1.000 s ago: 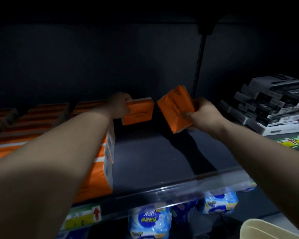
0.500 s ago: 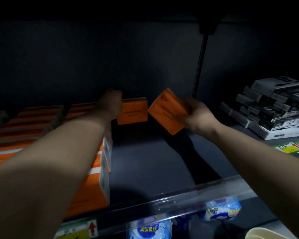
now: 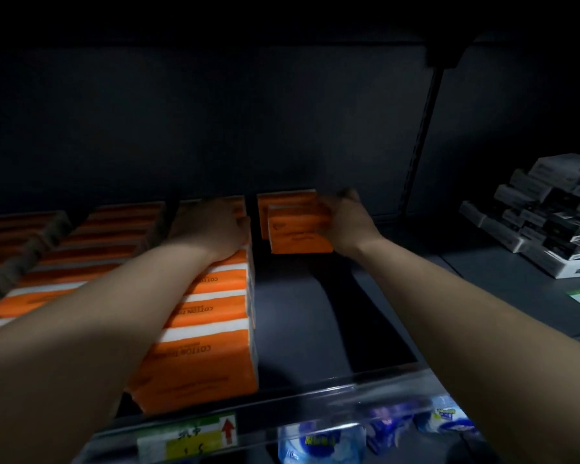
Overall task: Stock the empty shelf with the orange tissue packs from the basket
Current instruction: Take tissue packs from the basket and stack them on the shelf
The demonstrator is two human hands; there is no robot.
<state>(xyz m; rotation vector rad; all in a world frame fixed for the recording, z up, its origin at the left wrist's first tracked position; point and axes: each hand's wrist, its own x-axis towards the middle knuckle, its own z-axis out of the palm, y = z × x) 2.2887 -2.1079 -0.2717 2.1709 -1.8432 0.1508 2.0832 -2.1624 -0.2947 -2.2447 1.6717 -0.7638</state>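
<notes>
1. Gripping an orange tissue pack (image 3: 300, 231), the right hand (image 3: 347, 222) has fingers wrapped on its right end, deep on the shelf (image 3: 315, 329).
2. Left hand (image 3: 211, 229) rests flat, fingers together, atop the stacked packs (image 3: 201, 329).

On the shelf (image 3: 302, 329) we see rows of tissue packs (image 3: 201, 329) filling the left side, front to back. Right of them, at the back, one pack (image 3: 298, 231) stands just before another (image 3: 287, 197). Far right sits a pile of boxes (image 3: 549, 212). Below the shelf's front edge lie bagged goods (image 3: 318, 443).
</notes>
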